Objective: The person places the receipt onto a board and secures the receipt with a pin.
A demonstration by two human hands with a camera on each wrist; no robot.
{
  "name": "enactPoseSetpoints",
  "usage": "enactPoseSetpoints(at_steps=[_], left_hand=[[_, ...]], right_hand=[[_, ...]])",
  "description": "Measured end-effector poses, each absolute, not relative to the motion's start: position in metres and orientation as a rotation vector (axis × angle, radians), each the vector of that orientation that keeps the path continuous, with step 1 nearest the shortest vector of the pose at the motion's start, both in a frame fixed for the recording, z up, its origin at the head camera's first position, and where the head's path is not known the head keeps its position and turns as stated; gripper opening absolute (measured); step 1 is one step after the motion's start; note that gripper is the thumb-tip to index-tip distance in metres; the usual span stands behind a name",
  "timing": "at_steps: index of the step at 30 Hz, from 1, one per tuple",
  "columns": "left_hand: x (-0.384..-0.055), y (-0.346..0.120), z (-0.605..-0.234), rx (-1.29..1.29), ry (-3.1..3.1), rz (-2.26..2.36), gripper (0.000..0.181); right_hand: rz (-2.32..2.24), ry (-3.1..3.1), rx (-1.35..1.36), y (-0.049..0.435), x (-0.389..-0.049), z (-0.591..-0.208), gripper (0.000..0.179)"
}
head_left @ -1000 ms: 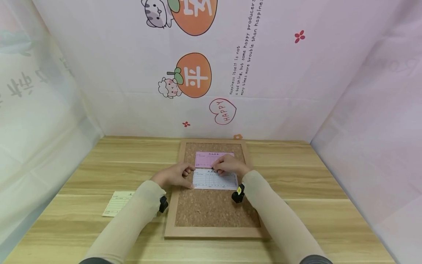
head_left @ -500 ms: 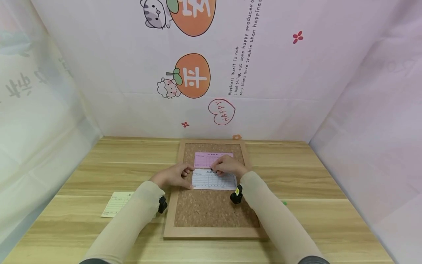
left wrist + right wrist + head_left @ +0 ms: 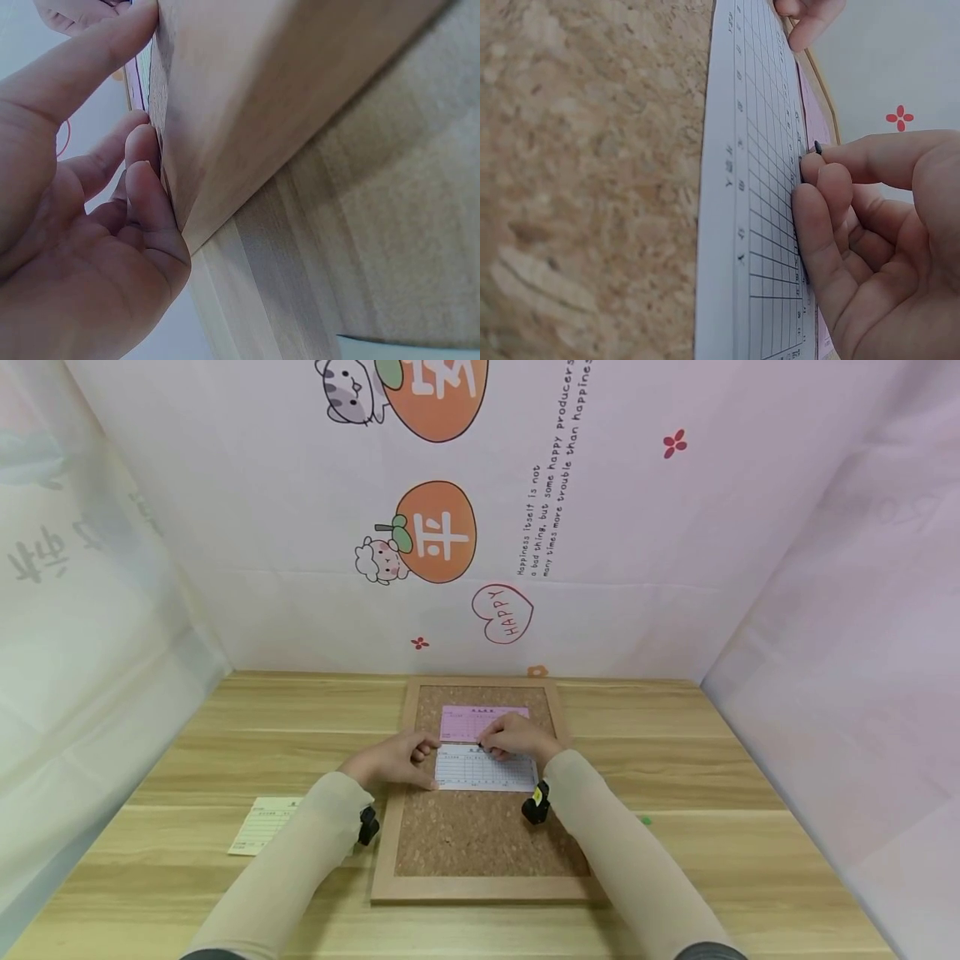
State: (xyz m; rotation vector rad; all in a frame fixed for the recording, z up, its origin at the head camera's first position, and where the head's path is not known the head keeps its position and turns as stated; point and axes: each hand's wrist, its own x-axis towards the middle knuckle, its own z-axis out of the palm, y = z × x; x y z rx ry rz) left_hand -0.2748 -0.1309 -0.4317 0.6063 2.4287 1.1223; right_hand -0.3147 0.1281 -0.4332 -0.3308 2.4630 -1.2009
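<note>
A white printed form slip lies across the corkboard, just below a pink form slip. My left hand rests at the white slip's left edge. Its thumb presses near the lower corner and its index finger near the upper one, while the other fingers bend at the frame in the left wrist view. With thumb and index finger my right hand pinches a small black pushpin at the top edge of the white slip. Most of the pin is hidden by the fingertips.
A pale yellow form slip lies on the wooden table left of the board, partly behind the left sleeve. A small green object is beside the right sleeve. The board's raised wooden frame borders the cork. Printed cloth hangs behind.
Both hands keep their places on the white slip. The head view shifts very slightly, and the small green object now shows beside the right sleeve.
</note>
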Motion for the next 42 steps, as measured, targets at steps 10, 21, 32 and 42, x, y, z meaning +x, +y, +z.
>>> enactPoseSetpoints(at_steps=[10,21,32,42], left_hand=[[-0.2744,-0.1314,-0.4321,0.597,2.421,1.13,0.068],[-0.2746,-0.1299,-0.4307,0.585,2.422,1.128,0.069],[-0.2732,-0.1299,-0.4288,0.598,2.42,1.13,0.069],[-0.2732,-0.1298,-0.4286,0.612,2.415,1.129,0.067]], right_hand=[[-1.203,2.459,-0.338,0.1277,-0.3143,-0.4337,0.017],[-1.197,2.47,-0.365,0.1293,-0.3156,-0.4362,0.016],[-1.184,2.482,-0.36,0.1283,-0.3151,-0.435,0.017],[-1.185,2.479,-0.34,0.1273,-0.3124,-0.4326,0.016]])
